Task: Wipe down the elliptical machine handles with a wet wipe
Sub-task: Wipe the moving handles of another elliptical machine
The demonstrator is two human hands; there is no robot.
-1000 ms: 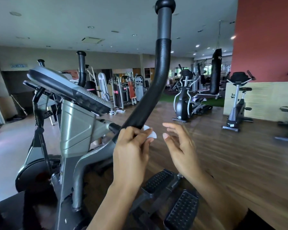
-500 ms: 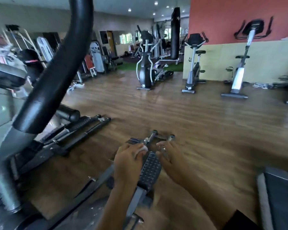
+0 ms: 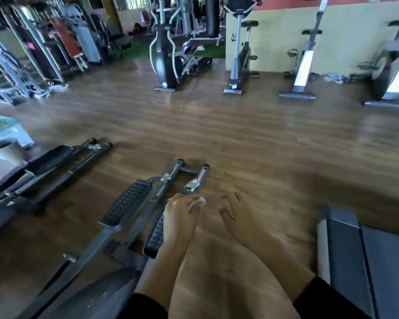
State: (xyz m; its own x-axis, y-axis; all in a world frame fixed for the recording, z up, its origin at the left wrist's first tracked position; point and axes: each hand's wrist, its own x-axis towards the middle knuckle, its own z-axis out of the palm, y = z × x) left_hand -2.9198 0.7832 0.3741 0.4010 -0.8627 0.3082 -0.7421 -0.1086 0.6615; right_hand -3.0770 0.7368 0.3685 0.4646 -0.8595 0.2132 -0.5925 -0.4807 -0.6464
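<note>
The wet wipe (image 3: 195,203) is a small white wad, crumpled tight and pinched in the fingers (image 3: 182,201) of the left hand (image 3: 177,217), one end poking out toward 2 o'clock. It sits over the elliptical machine (image 3: 124,204), above a black studded pedal, with the grey rails running off toward 12 o'clock.

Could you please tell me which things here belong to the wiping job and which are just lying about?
Job: wet wipe, gripped by left hand; right hand; near elliptical's pedals (handles out of view).
Lying about: exercise bike, far elliptical, treadmill.
</note>
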